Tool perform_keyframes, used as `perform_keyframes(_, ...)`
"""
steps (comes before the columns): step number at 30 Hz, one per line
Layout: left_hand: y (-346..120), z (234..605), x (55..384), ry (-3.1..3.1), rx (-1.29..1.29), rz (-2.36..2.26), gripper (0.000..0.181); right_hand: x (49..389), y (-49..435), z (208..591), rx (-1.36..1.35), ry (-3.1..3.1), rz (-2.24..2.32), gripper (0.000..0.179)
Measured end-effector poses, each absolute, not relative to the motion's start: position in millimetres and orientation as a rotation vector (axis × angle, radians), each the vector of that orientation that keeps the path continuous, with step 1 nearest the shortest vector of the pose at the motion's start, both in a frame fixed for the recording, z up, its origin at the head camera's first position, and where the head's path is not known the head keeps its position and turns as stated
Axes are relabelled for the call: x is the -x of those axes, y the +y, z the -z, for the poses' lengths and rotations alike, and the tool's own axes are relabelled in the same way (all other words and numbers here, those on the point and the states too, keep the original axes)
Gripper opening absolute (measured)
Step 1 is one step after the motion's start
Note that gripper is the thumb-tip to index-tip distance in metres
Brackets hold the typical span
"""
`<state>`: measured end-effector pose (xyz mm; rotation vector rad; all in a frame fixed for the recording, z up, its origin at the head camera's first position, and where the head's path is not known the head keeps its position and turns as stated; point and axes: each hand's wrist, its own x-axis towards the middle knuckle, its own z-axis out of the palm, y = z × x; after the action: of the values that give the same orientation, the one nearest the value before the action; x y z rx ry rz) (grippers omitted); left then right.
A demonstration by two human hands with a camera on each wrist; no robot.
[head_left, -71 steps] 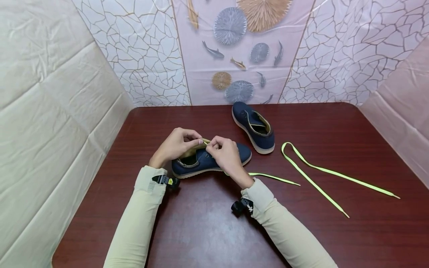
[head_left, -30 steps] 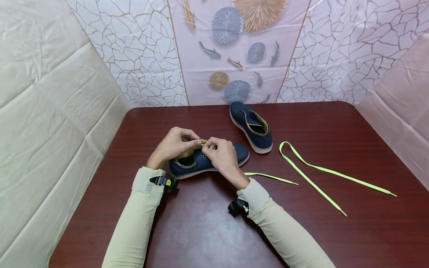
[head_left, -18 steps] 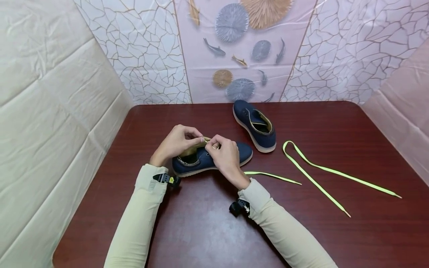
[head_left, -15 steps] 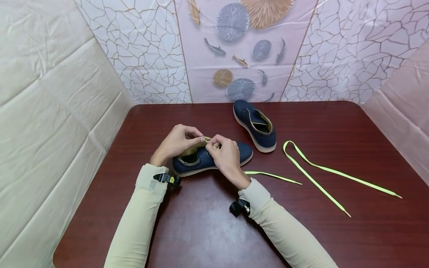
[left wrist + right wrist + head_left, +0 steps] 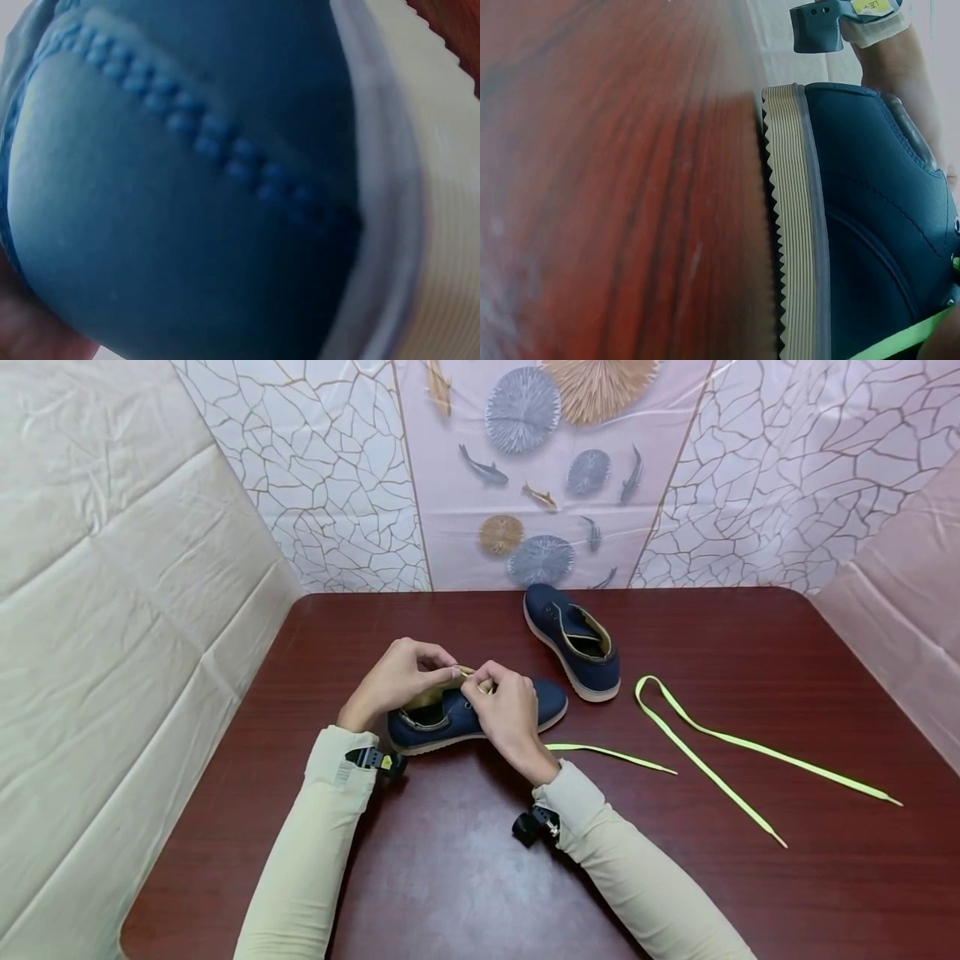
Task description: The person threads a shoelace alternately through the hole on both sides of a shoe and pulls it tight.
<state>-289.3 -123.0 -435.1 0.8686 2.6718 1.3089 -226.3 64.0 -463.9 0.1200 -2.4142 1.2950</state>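
A navy shoe (image 5: 459,720) with a pale sole sits on the table, toe pointing right. At its far upper edge, my left hand (image 5: 397,681) pinches a yellow-green shoelace (image 5: 465,673) between thumb and forefinger. My right hand (image 5: 504,706) pinches the same lace just to the right, over the eyelets, and covers part of the upper. The lace's loose tail (image 5: 611,754) lies on the table right of the right wrist. The shoe's heel fills the left wrist view. In the right wrist view, lace (image 5: 900,341) crosses the shoe's side (image 5: 862,195). Exact fingertip contact is partly hidden.
Behind and to the right stands a second navy shoe (image 5: 573,639), with no lace visible in it. Another yellow-green shoelace (image 5: 693,756) lies looped on the right of the dark red table (image 5: 465,877). Patterned cloth (image 5: 337,468) hangs behind the table.
Both hands stay at the shoe's eyelets, and the fingers shift only slightly on the lace. The right wrist sits a little further left than at first. The head view has shifted slightly.
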Motion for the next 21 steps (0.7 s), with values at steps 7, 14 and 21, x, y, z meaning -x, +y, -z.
perform_keyframes(7, -121.3, 434.1, 289.7, 2.706, -0.847, -1.282, 0.011, 227.3, 65.9, 461.6, -0.17, -2.465, -1.276, 0.011)
perform_keyframes(14, -121.5, 433.9, 289.0, 2.682, -0.824, -1.296, 0.01, 228.0, 69.3, 459.5, -0.218, -2.521, -1.274, 0.011)
perform_keyframes(21, -122.8, 434.0, 289.1, 2.614, -0.788, -1.36, 0.009, 229.5, 71.9, 457.5, -0.246, -2.562, -1.249, 0.011)
